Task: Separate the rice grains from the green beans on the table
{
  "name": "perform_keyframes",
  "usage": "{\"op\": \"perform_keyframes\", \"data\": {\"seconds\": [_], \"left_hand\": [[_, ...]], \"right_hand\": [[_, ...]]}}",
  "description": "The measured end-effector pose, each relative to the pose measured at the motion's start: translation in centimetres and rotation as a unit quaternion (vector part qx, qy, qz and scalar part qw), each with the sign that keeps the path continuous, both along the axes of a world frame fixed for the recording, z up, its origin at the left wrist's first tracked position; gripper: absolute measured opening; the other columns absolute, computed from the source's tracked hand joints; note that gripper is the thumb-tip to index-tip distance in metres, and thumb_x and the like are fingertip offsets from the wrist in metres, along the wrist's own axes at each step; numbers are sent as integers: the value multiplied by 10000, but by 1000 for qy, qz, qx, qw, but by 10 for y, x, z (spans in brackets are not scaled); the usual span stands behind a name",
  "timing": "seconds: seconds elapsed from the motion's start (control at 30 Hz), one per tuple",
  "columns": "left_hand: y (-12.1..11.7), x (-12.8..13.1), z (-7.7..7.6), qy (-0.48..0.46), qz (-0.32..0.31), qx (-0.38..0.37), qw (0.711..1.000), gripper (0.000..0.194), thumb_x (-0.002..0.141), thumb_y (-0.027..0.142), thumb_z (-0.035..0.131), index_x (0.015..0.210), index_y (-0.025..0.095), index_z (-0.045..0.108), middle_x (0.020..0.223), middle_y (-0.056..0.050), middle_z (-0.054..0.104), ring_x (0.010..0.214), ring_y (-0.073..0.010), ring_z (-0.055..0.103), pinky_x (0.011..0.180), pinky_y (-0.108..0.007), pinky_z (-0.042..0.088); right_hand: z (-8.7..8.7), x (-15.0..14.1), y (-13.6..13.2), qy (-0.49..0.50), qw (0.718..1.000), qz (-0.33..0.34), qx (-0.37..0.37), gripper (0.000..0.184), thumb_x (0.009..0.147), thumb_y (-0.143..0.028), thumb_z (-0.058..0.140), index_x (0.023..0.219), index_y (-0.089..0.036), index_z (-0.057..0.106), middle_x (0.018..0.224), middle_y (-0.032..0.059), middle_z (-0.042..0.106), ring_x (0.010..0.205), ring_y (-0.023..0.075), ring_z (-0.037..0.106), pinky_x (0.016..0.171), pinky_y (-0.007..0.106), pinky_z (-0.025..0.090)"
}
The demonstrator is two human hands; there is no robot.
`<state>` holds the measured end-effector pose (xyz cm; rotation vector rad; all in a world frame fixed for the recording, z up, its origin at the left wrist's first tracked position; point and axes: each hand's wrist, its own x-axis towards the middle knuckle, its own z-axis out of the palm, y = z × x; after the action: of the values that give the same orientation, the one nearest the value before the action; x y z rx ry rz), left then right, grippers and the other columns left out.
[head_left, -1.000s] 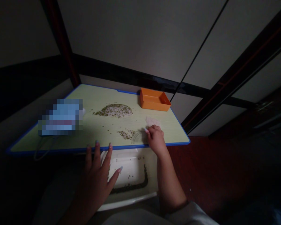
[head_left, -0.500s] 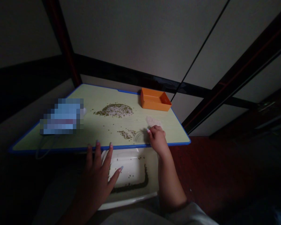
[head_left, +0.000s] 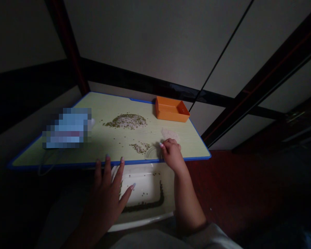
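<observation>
Beans, small and green, are mixed with pale grains in a large heap (head_left: 129,121) mid-surface (head_left: 103,143) and a smaller pile (head_left: 140,148) near the front edge. Right hand (head_left: 171,154) is curled beside a clear curved-edged item (head_left: 152,153), can't tell if gripping it, with a pale grain patch (head_left: 169,133) just beyond and orange open box (head_left: 172,116) farther back. Left hand (head_left: 107,193) is open, fingers spread at the blue edge, over a white basin (head_left: 145,221) with loose beans (head_left: 145,207) inside.
</observation>
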<state>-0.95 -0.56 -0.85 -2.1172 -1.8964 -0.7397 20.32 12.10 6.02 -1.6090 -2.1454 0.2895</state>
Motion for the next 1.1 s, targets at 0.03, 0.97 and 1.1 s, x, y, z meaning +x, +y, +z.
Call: {"op": "perform_keyframes", "data": {"seconds": [0.03,0.97,1.1], "left_hand": [[0,0,0,0,0,-1,1000,763,856,452,480,1510,188,189,1624,-166,-61,1467,-469,6,1095,-639,310],[1,0,-1,-6,-2,-5,1000,774,854,457,483,1514,197,172,1622,-175,-58,1470,-462,-14,1095,-646,305],[1,0,-1,-5,2,-8,1000,781,854,463,483,1515,199,163,1621,-177,-57,1469,-464,-14,1091,-645,311]], "right_hand": [[0,-1,0,0,1000,-1,0,245,966,-251,463,806,-184,636,966,55,630,981,200,502,788,312,288],[-1,1,1,-3,998,-50,36,263,960,-251,450,789,-195,641,935,70,644,946,212,503,766,321,289],[1,1,-2,-3,999,-31,26,236,956,-252,467,819,-189,649,952,59,642,968,204,506,775,319,274]]}}
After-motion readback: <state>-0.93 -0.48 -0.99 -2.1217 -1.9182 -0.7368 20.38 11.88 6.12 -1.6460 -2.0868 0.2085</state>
